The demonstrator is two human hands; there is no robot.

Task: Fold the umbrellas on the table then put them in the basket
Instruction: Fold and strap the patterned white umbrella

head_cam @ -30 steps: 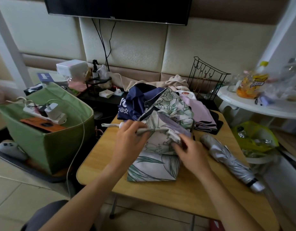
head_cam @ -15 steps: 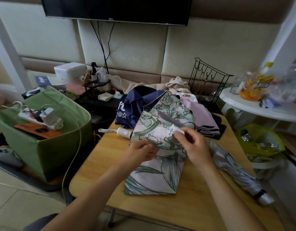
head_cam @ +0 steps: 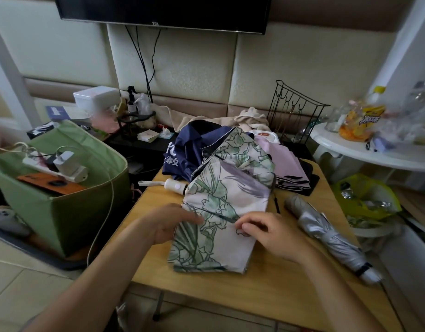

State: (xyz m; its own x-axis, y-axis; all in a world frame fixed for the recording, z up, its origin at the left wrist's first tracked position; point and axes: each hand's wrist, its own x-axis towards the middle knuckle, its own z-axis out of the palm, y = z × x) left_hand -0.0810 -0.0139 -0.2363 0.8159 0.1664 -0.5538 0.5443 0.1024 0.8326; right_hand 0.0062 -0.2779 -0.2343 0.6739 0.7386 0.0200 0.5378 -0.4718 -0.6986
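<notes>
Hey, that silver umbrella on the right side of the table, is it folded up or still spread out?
Folded. The silver umbrella lies on the table as a narrow bundle, its canopy gathered around the shaft.

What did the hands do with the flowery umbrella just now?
The left hand let go of the handle end and slid down the floral umbrella; the right hand came down too. Both now pinch its canopy. The silver umbrella stayed put.

umbrellas [head_cam: 221, 212]: 4 | hands [head_cam: 173, 224]: 2 | basket [head_cam: 70, 212]: 1 | table [head_cam: 266, 291]: 1
</notes>
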